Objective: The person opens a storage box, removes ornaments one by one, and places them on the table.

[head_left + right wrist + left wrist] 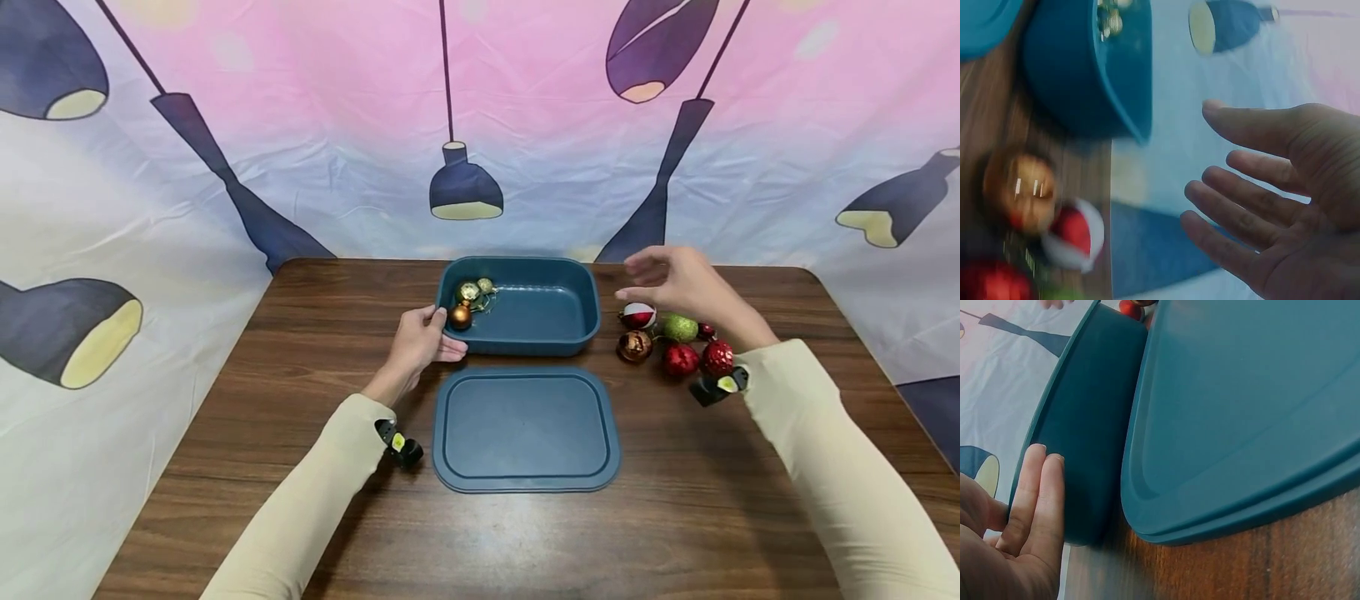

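Note:
A deep blue-green rectangular container (525, 347) stands near the far side of the table. At its near left corner my left hand (417, 343) holds the wall, thumb at the rim and two fingers (1047, 494) flat along the outside. Inside, at the left end, lie a bronze ball ornament (461, 316), a gold ball (468, 292) and a smaller gold one (486, 286). My right hand (686, 283) hovers right of the container with nothing in it, fingers apart and loosely bent. Under it sit a red-and-white ball (637, 315) and a copper ball (634, 346).
The matching flat lid (527, 429) lies on the wooden table (300, 375) in front of the container. Right of the container are a green glitter ball (680, 327), a red ball (680, 359) and a textured red ball (717, 357). A printed cloth (360, 167) hangs behind.

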Action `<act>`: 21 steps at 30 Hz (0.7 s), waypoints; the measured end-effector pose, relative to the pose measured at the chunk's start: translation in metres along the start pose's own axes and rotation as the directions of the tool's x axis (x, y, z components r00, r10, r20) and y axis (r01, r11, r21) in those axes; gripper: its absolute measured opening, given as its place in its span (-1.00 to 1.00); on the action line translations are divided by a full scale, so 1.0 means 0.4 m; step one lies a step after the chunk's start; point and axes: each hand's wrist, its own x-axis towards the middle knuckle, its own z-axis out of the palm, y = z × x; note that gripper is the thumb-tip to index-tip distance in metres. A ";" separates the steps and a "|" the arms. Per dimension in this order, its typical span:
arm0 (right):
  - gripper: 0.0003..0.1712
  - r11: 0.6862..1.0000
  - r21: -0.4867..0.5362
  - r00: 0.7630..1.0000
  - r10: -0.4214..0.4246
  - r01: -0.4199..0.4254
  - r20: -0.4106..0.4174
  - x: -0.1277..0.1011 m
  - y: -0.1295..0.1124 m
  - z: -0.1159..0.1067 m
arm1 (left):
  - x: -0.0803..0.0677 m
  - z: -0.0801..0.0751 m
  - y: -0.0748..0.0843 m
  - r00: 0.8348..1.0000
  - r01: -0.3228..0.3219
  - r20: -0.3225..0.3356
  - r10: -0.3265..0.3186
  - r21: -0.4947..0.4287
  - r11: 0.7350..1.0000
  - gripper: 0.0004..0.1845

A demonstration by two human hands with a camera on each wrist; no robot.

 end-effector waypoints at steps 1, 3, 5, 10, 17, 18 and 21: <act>-0.43 1.000 0.012 1.000 -0.010 0.010 0.012 0.012 -0.011 0.010 | 0.000 0.000 0.001 1.000 -0.002 -0.002 0.002 0.001 1.000 -0.43; -0.46 0.999 0.024 0.999 -0.033 0.032 0.038 0.034 -0.032 0.032 | 0.000 0.001 0.002 1.000 -0.001 -0.003 0.001 0.004 1.000 -0.43; -0.47 0.998 0.017 0.997 -0.061 0.060 0.056 0.055 -0.050 0.057 | 0.000 0.001 0.003 1.000 0.001 -0.002 -0.001 0.005 1.000 -0.43; -0.49 0.992 0.006 0.986 -0.124 0.124 0.108 0.102 -0.095 0.126 | -0.003 0.000 0.006 1.000 0.002 -0.003 -0.002 0.003 1.000 -0.43; -0.50 0.992 0.032 0.971 -0.125 0.121 0.206 0.140 -0.145 0.228 | -0.006 0.001 0.007 1.000 -0.007 0.007 0.007 0.015 1.000 -0.41; -0.50 0.992 0.033 0.969 -0.125 0.121 0.212 0.147 -0.150 0.242 | -0.006 0.001 0.006 1.000 -0.007 0.004 0.007 0.016 1.000 -0.41; -0.50 0.991 0.035 0.963 -0.134 0.129 0.234 0.164 -0.164 0.282 | -0.006 0.000 0.006 1.000 -0.009 0.005 0.009 0.017 1.000 -0.42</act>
